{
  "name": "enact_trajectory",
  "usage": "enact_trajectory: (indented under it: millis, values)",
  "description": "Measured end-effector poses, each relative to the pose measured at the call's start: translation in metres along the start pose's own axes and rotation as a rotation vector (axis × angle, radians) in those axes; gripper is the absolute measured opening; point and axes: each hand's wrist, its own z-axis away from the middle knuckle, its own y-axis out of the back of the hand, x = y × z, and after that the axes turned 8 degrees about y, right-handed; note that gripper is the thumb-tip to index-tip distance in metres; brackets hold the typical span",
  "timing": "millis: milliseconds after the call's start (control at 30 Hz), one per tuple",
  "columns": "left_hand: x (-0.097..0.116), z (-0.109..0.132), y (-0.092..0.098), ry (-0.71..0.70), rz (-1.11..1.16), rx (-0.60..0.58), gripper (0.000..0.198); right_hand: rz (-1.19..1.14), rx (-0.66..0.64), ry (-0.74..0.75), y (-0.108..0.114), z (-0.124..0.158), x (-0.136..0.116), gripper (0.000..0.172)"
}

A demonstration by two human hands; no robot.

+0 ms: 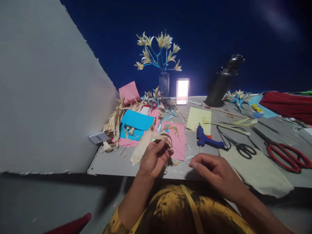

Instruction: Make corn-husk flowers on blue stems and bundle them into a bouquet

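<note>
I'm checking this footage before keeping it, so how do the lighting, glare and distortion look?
Head view: the pixelated white rectangle glares against the blue wall; head view: the flask leans outward, possibly wide-angle distortion; head view: a shadow lies by the right hand; head view: the thin strand is too fine to judge focus.

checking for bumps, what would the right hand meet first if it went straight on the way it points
Probably the bare left hand; its curled fingers lie roughly in line with the right hand, though one view leaves depth unclear.
</note>
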Motion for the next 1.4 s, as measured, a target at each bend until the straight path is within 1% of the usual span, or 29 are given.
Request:
enact_trajectory:
  millis: [133, 300, 433, 733, 900, 1400]
  values:
    - [0.002, 0.003, -0.001, -0.026, -0.034, 0.038, 0.023, 0.075, 0.05, 0.017, 0.0, 0.001, -0.004, 0.036]
    - [0.004, 0.008, -0.002, -0.047, -0.083, 0.071, 0.026, 0.044, 0.009, 0.054, -0.007, -0.001, -0.007, 0.035]
    - [0.004, 0.008, -0.001, -0.054, -0.089, 0.089, 0.03, 0.05, -0.007, 0.05, -0.009, -0.003, -0.005, 0.034]
    - [0.005, 0.005, 0.001, -0.06, -0.093, 0.088, 0.031, 0.041, -0.038, 0.041, -0.007, -0.001, -0.005, 0.034]
    - [0.004, 0.005, 0.003, -0.07, -0.127, 0.101, 0.031, 0.02, -0.014, 0.027, -0.008, -0.002, -0.004, 0.034]
    - [0.004, 0.004, 0.0, -0.082, -0.131, 0.12, 0.032, -0.012, -0.018, 0.035, -0.01, -0.003, -0.003, 0.034]
